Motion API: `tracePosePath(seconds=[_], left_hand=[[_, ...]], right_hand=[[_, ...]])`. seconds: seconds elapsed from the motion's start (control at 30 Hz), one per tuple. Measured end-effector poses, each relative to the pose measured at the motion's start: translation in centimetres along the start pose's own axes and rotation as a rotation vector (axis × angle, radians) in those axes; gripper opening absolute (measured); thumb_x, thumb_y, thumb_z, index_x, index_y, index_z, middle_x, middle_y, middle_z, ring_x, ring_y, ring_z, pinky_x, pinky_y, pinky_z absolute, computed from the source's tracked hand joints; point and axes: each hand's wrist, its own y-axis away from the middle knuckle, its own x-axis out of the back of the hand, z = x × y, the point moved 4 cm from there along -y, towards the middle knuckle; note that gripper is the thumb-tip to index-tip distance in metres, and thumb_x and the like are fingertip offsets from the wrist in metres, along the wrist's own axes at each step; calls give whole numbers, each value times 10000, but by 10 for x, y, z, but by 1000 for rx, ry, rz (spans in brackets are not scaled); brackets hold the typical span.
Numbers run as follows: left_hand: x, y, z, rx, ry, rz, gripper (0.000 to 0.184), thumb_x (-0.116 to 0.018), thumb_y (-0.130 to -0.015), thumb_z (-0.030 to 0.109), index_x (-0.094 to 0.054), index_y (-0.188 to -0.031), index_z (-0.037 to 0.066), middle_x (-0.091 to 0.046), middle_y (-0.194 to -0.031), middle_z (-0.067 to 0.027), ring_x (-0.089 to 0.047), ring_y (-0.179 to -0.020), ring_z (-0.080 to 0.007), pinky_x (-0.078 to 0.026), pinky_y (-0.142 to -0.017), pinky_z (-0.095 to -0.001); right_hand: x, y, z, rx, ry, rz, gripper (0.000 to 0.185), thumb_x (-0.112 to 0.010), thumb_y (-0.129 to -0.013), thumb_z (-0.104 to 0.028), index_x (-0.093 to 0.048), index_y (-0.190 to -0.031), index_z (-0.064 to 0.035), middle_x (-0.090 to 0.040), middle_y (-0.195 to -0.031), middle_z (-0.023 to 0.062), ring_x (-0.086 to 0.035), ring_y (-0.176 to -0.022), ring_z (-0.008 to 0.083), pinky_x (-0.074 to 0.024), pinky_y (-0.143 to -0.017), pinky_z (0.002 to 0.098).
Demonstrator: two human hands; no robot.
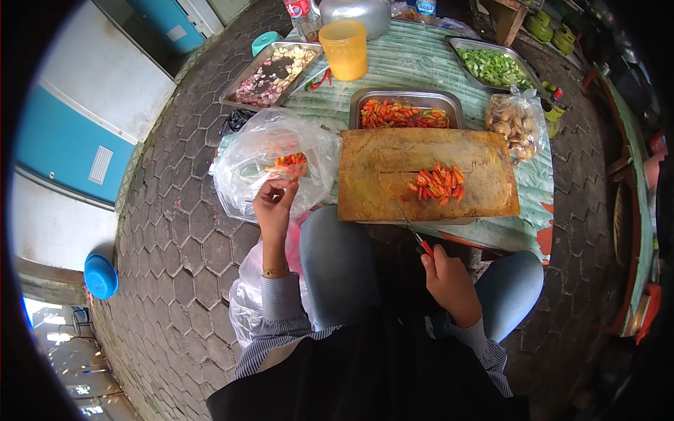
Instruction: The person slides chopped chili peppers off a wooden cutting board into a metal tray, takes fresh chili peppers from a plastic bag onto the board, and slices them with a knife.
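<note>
desk (414, 59): a green-covered surface carrying the work, with room around the board to be guarded from stray pieces.

chopping board (372, 186): wide, wooden, at the near side of the desk; its middle and left are bare, and i would work there, well in from the near edge.

plastic bag (239, 175): crumpled, open, just left of the board. i judge its loose folds liable to snag, so i would reach in from above.

metal tray (455, 105): beyond the board and just beside its far edge, holding more chillies (404, 114).

left hand (275, 200): over the near side of the bag, thumb and forefinger brought together beside the bagged chillies (288, 163); whether a chilli is pinched between them i cannot tell. a light pinch should spare the skins; with the blade at work, i would curl these fingertips back from it.

right hand (453, 284): near side, right of centre, fingers closed around the handle of the knife (425, 248). the blade points far and left, its tip by the near edge of the board; i would hold it low and well apart from my left hand.

red chilli pile (439, 184): right of centre on the board, loosely heaped. i would leave it clear of the cutting spot, lest the blade scatter it.
</note>
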Motion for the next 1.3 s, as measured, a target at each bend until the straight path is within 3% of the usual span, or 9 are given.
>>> tracePosePath(seconds=[0.23,0.3,0.33,0.43,0.63,0.93,1.03,1.27,1.3], left_hand=[[0,-76,-25,-123,-574,122,180,-725,-767,67,-633,-884,-35,-662,-799,-123,-628,-654,-220,-485,-619,-317],[-22,-72,3,-742,-682,-37,152,-658,-785,56,-625,-916,-15,-649,-846,-199,-639,-710,-368,-507,-647,-418],[-24,-68,-3,-690,-713,-34,114,-598,-797,41,-612,-906,11,-640,-845,-208,-620,-700,-399,-501,-621,-452],[-21,-50,-23,-301,-1011,-141,85,-601,-807,78,-598,-864,15,-640,-838,-204,-630,-713,-388,-497,-605,-462],[-5,-29,-29,-178,-925,-111,175,-660,-777,148,-617,-899,30,-639,-875,-201,-625,-785,-373,-503,-668,-449],[-23,-57,-29,-711,-975,-54,488,-757,-657,219,-610,-1092,55,-612,-1061,-196,-552,-1017,-385,-456,-842,-442],[-30,-74,-37,-571,-829,-183,645,-734,-662,141,-517,-1265,75,-520,-1257,-189,-495,-1125,-397,-395,-956,-461],[-40,-106,-29,-696,-817,-194,536,-701,-678,185,-579,-1189,80,-583,-1162,-168,-562,-1026,-368,-472,-849,-413],[-42,-109,-38,-391,-963,-298,505,-681,-692,221,-592,-1169,78,-596,-1139,-162,-558,-1037,-368,-463,-868,-424]], right_hand=[[-2,0,-9,46,2,-1,283,-450,-966,-302,-462,-879,-33,-591,-641,237,-597,-635,458,-473,-566,545],[-3,2,-9,21,-5,-28,287,-447,-967,-307,-464,-880,-34,-592,-643,236,-597,-640,460,-472,-568,547],[-2,2,-8,21,-4,-22,287,-447,-967,-307,-464,-880,-34,-592,-643,236,-597,-640,460,-472,-568,547],[-2,2,-4,3,3,-19,290,-448,-966,-310,-465,-880,-35,-591,-638,233,-598,-640,457,-472,-567,546],[-3,-1,-5,21,9,-25,293,-449,-967,-313,-462,-874,-34,-586,-625,228,-598,-627,452,-471,-551,537],[-8,1,-5,26,-2,-55,292,-452,-966,-312,-461,-874,-35,-584,-623,229,-597,-621,447,-469,-554,539],[-7,2,-2,24,11,-23,292,-454,-964,-314,-464,-877,-35,-587,-629,228,-598,-626,448,-470,-562,538],[-6,4,-4,34,17,-1,283,-463,-955,-316,-481,-894,-40,-593,-645,238,-598,-644,459,-470,-577,554],[-8,4,-4,54,22,8,283,-469,-950,-318,-485,-893,-42,-595,-652,242,-597,-645,462,-471,-578,559]])
